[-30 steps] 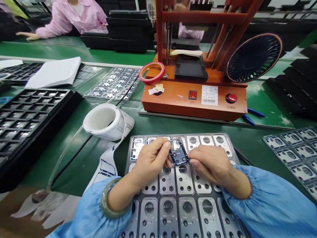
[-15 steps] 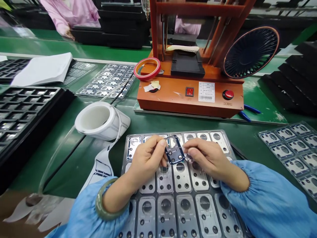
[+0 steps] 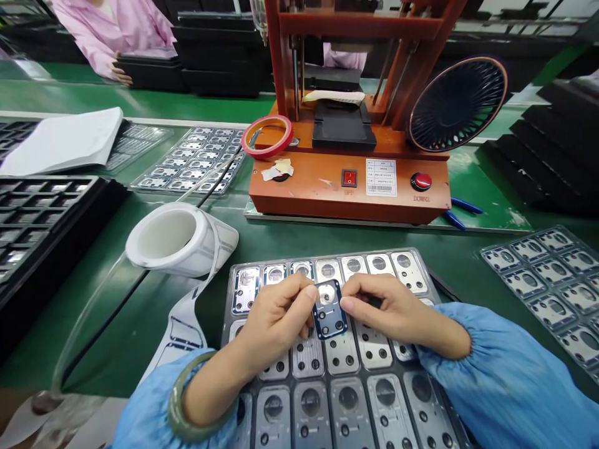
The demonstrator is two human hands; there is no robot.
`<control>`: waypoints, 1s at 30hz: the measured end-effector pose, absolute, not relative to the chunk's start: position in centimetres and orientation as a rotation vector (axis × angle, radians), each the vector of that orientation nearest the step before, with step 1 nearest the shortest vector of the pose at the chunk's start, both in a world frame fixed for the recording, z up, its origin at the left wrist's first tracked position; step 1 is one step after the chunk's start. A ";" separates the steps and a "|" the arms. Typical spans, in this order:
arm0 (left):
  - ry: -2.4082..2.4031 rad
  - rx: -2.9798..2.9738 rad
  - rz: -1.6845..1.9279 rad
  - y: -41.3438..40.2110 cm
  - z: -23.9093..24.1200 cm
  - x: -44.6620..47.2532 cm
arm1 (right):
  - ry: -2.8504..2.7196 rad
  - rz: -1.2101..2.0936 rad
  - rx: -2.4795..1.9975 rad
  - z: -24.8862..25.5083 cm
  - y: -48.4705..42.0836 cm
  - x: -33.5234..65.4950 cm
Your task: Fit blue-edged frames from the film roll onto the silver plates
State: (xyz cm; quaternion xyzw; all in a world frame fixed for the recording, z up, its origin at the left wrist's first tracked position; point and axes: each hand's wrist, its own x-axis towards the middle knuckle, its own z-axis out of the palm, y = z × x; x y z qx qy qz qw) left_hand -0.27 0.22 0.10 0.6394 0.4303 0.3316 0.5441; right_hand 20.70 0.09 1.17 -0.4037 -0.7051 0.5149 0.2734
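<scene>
A small rectangular metal plate with a dark blue border, one large round hole and two smaller ones is held up, tilted, over a clear tray. My left hand pinches its left edge between thumb and fingers. On the opposite edge, my right hand has its thumb and forefinger closed at the plate's upper right side. Beneath both hands, the tray carries rows of similar silver plates; several in the far row at the left have blue borders. My hands hide part of the middle rows.
A white roll of sticker strip stands left, its strip trailing toward me. Behind the tray is an orange press with red tape and a dark round fan. Another plate tray lies right. Across the bench, a person in pink touches black trays.
My right thumb and forefinger have come onto the plate's right edge, where they were working at a clear scrap beside it. The plate sits lower and more upright in view.
</scene>
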 end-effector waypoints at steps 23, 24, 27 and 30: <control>0.840 1.797 0.550 0.3 0.2 0.0 | -1.876 1.508 -1.065 1.6 0.7 20.9; 0.835 1.808 0.544 0.3 0.2 0.1 | -1.883 1.502 -1.081 1.6 0.7 20.8; 0.837 1.818 0.549 0.2 0.2 0.1 | -1.853 1.535 -1.098 1.7 0.7 20.8; 0.883 1.751 0.614 0.3 0.2 -0.1 | -1.825 1.589 -1.051 1.7 0.7 20.9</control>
